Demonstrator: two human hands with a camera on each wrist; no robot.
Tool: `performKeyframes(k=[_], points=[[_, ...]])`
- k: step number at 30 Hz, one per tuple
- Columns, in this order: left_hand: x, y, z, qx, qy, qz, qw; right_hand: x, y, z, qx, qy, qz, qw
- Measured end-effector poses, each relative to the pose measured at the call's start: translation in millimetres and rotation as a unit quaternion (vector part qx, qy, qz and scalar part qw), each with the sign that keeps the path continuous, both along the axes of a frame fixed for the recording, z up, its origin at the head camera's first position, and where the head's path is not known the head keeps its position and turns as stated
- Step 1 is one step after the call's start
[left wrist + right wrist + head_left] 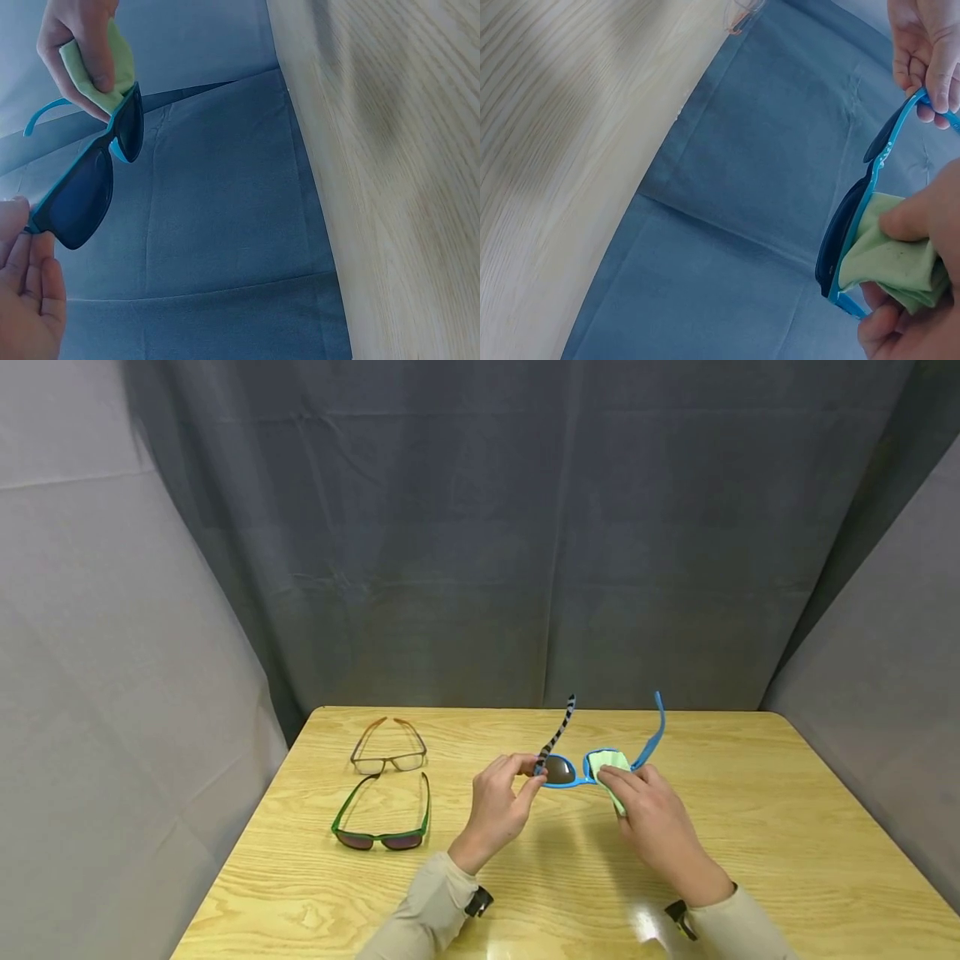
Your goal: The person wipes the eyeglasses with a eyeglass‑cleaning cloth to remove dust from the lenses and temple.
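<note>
A pair of blue sunglasses (577, 782) with dark lenses is held up above the table, temples unfolded and pointing away. One temple is striped black and grey, the other plain blue. My left hand (498, 806) pinches the frame at its left hinge between thumb and fingers. With my right hand (660, 818) I grip a light green cloth (609, 763) against the inner side of the right lens. The right wrist view shows the cloth (891, 259) bunched under the thumb, with fingers around the frame's end. Much of the right lens is hidden behind the cloth.
To the left on the wooden table (300, 902) lie two more pairs: eyeglasses (388, 763) with brown-orange temples at the back, and green sunglasses (381, 838) in front of them. A dark grey curtain (555, 543) hangs behind the table, with pale cloth walls at both sides.
</note>
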State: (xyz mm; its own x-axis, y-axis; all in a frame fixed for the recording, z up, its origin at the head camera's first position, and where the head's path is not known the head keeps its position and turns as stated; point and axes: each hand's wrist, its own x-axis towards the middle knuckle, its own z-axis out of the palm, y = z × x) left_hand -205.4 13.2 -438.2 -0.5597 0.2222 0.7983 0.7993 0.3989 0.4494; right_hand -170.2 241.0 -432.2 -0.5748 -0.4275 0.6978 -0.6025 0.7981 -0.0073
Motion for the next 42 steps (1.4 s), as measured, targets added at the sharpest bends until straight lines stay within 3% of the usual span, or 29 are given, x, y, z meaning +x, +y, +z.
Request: performKeyframes(k=[12,26,31,42], points=[[1.1,5.3,-1.1,-0.018,0.028,-0.007,0.9994,-1.3,1.5,-0.2,0.003,0.043,-0.023,0.9988],[5.9,8.6,0.0,-0.038,0.021,-0.028,0.9987,-0.1,-3.2,4.9,-0.004,0.042,-0.037,0.9984],[7.0,8.8,1.1,-0.026,0.019,-0.034,0.9989,0.7,-4.0,6.6,-0.007,0.039,-0.028,0.9988],[4.5,7.9,2.3,0.004,0.022,-0.017,0.9996,3.8,-4.4,6.5,-0.01,0.032,-0.015,0.9993]])
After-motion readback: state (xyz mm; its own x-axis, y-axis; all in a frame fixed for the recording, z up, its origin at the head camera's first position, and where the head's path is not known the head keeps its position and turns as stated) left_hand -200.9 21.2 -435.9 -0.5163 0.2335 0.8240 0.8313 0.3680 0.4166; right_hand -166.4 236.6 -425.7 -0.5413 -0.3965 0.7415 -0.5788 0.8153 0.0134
